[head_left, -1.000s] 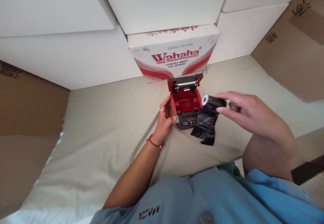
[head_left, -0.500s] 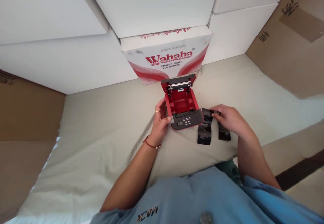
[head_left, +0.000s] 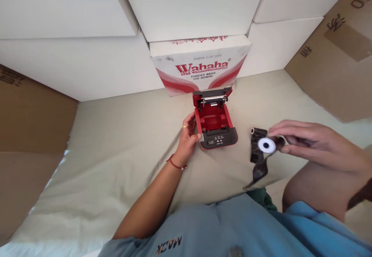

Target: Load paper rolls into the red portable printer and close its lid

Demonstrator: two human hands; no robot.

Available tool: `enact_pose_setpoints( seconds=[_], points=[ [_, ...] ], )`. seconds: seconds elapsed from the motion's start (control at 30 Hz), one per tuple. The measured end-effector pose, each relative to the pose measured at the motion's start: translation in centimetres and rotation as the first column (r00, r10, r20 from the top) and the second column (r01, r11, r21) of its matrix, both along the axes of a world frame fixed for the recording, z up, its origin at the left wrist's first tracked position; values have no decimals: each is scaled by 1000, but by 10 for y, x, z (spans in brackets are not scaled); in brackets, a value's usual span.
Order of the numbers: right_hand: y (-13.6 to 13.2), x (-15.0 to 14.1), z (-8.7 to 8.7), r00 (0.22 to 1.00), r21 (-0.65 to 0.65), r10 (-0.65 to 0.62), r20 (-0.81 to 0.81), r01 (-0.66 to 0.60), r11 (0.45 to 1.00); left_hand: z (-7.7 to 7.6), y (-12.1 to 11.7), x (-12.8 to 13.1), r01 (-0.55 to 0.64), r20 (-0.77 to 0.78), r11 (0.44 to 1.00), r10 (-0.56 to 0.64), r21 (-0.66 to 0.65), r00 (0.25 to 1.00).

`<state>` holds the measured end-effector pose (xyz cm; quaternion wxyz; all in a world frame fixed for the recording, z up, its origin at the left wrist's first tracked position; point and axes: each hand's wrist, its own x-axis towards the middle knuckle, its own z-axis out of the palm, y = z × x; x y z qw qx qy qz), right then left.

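Note:
A small red printer (head_left: 215, 123) with a black front panel lies on the beige cloth with its lid swung open and its red bay empty. My left hand (head_left: 188, 137) grips its left side, thumb on the front corner. My right hand (head_left: 315, 144) is raised to the right of the printer, its fingers closed on a black roll with a white core (head_left: 266, 145); a loose black strip hangs down from it. A second black roll (head_left: 256, 148) lies on the cloth just behind the held one.
A red and white Wahaha carton (head_left: 200, 63) stands right behind the printer, with white boxes (head_left: 87, 28) stacked around it. Brown cartons rise at the left (head_left: 26, 133) and at the right (head_left: 337, 55). The beige cloth (head_left: 116, 148) covers the surface.
My right hand set one black roll down on the cloth beside the printer, then lifted another roll up and to the right. My left hand stayed on the printer.

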<state>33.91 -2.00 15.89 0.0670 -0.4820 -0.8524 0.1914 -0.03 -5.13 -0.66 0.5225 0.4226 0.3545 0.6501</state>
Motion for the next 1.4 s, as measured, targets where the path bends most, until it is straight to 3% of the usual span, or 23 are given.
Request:
enact_pose_setpoints(
  seconds=[0.1,0.27,0.5,0.77,0.87,0.93,1.0,1.07,1.13,1.27,1.33,1.4],
  points=[
    [18,-47,7,1000,1,22,-10,-22,1000,0,0,0,1,5,1000,-1,2,1000],
    [37,-125,-2,998,-69,35,53,-31,997,0,-1,0,10,0,1000,-10,18,1000],
    [47,-159,-7,957,-37,-7,290,18,999,-1,-1,1,18,10,1000,-19,14,1000],
    [57,-170,-16,942,-5,-30,335,34,999,-6,0,1,21,-36,999,-20,31,999],
    [56,-171,-18,952,23,-35,304,30,999,-1,-8,3,-97,-120,992,105,75,987],
    [51,-164,-18,979,25,-28,202,23,999,6,-18,5,-253,-259,950,294,181,920],
    [43,-148,-18,1000,1,-3,-11,3,1000,16,-28,7,-302,-419,879,448,369,790],
    [35,-122,-18,965,-4,-19,-262,18,1000,24,-35,9,-252,-514,817,534,519,671],
    [29,-93,-20,902,43,-103,-420,133,990,29,-39,13,-163,-563,766,581,621,588],
    [31,-53,-24,841,194,-288,-457,410,891,30,-41,22,-59,-585,697,641,714,498],
    [35,-53,-26,855,242,-252,-454,390,888,28,-42,24,-52,-589,686,659,726,469],
    [41,-67,-29,876,282,-133,-464,288,915,25,-43,23,-62,-596,686,670,725,442]
  ],
)
